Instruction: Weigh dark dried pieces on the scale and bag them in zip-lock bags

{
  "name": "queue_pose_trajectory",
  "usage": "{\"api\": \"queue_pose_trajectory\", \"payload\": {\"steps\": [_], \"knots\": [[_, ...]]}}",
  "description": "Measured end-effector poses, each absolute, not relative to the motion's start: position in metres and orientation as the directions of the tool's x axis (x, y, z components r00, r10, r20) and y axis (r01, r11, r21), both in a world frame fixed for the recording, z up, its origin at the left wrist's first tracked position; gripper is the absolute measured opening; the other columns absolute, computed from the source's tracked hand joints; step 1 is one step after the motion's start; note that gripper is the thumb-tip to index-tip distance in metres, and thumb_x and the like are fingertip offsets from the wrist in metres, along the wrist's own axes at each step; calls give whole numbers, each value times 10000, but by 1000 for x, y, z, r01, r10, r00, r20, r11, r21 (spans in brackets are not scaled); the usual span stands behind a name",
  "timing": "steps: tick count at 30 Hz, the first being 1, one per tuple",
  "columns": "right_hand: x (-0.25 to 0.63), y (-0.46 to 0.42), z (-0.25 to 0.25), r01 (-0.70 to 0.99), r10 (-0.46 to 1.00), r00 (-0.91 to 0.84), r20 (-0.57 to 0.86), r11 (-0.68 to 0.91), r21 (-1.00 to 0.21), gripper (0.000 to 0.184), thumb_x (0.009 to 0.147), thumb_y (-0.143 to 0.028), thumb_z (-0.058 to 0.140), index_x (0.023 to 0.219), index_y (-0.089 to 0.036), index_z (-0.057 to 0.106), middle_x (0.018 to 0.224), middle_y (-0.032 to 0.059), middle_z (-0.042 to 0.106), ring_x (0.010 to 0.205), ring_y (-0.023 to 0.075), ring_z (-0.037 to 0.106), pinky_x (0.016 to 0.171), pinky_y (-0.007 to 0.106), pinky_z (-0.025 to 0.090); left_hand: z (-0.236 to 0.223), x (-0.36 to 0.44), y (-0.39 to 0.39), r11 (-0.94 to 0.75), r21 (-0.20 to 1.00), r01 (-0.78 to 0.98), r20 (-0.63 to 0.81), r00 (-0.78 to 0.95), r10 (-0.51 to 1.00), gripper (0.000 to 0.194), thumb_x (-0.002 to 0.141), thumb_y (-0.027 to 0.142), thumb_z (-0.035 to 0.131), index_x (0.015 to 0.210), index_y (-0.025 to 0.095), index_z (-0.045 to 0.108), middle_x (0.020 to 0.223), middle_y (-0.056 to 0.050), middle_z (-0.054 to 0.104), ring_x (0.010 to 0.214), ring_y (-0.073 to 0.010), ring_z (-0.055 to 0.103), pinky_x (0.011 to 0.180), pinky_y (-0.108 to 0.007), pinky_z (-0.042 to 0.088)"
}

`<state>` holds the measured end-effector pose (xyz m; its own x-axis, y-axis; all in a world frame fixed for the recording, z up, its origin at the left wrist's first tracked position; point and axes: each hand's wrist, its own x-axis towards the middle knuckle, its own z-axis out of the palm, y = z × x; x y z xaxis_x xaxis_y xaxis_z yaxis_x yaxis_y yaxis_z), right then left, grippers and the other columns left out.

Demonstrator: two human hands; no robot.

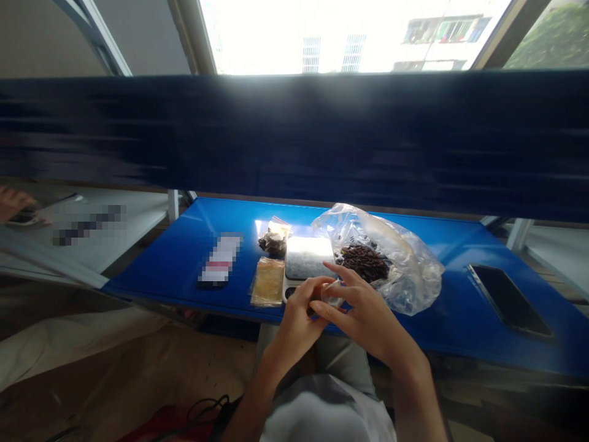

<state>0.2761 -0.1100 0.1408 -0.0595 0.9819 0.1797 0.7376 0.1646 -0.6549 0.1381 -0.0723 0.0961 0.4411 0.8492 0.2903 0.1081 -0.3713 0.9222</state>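
Note:
My left hand and my right hand meet in front of the table, and both hold a small clear object, perhaps a little vial. My fingers partly hide it. Just behind my hands lies a grey digital scale. To the right of the scale, a clear plastic bag holds a heap of dark brown pieces. Left of the scale are a yellowish flat packet and a small clear packet of brown bits.
The blue table also holds a black smartphone at right and a pixelated item at left. A blurred dark band crosses the view above it. At far left, another person's hand rests near a phone.

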Motion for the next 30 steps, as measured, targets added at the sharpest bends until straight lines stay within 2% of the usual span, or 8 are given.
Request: {"api": "queue_pose_trajectory", "payload": {"steps": [4, 7, 11, 13, 19, 23, 26, 30], "knots": [[282, -109, 143, 683, 965, -13, 260, 199, -703, 277, 851, -499, 569, 846, -312, 773, 1324, 63, 574, 1218, 330, 523, 971, 546, 444, 101, 134, -71, -191, 981, -15, 176, 474, 863, 291, 827, 341, 633, 1084, 207, 648, 1031, -59, 695, 958, -203, 652, 812, -293, 521], [282, -110, 145, 601, 958, -78, 277, 267, -753, 285, 887, -464, 534, 873, -311, 773, 1373, 42, 536, 1246, 310, 501, 1012, 520, 422, 104, 133, -71, -76, 993, -85, 110, 542, 833, 348, 847, 438, 588, 1082, 197, 673, 974, -71, 711, 934, -225, 663, 789, -314, 536], [279, -110, 144, 533, 958, -167, 234, 287, -796, 333, 905, -471, 497, 847, -298, 775, 1424, 28, 491, 1274, 311, 473, 1042, 519, 390, 105, 132, -71, -109, 985, -136, 168, 575, 800, 394, 873, 500, 513, 974, 186, 728, 956, -87, 715, 984, -239, 646, 928, -379, 495], [279, -109, 143, 528, 960, -185, 212, 278, -802, 360, 912, -484, 476, 854, -288, 773, 1430, 33, 485, 1297, 313, 445, 1049, 528, 377, 104, 131, -70, -84, 987, -136, 147, 572, 807, 411, 873, 517, 500, 955, 191, 736, 987, -90, 715, 1019, -240, 636, 971, -386, 472], [279, -109, 145, 513, 961, -241, 134, 244, -823, 404, 924, -479, 458, 807, -239, 761, 1345, 74, 561, 1319, 298, 420, 1055, 492, 383, 103, 128, -69, 56, 992, -117, 26, 602, 798, 540, 876, 591, 427, 934, 150, 733, 866, -95, 721, 951, -236, 648, 924, -358, 480], [276, -111, 146, 513, 965, -237, 109, 220, -830, 376, 909, -490, 485, 824, -242, 755, 1339, 80, 559, 1269, 298, 477, 1032, 480, 410, 104, 122, -63, -19, 998, -66, 56, 609, 791, 537, 880, 587, 417, 742, 156, 706, 745, -64, 683, 794, -199, 634, 798, -308, 495], [272, -112, 146, 497, 961, -255, 109, 226, -838, 355, 907, -473, 497, 805, -254, 757, 1289, 75, 592, 1213, 289, 531, 1005, 462, 441, 105, 118, -59, -106, 994, -25, 99, 607, 788, 549, 891, 568, 406, 566, 177, 614, 626, -39, 617, 692, -170, 595, 744, -286, 483], [271, -111, 145, 504, 954, -273, 121, 249, -827, 370, 929, -437, 473, 788, -262, 767, 1278, 63, 600, 1217, 277, 533, 988, 431, 463, 108, 117, -58, -143, 989, -22, 129, 583, 802, 523, 874, 571, 438, 565, 185, 608, 617, -37, 608, 688, -170, 585, 743, -287, 487]]}}
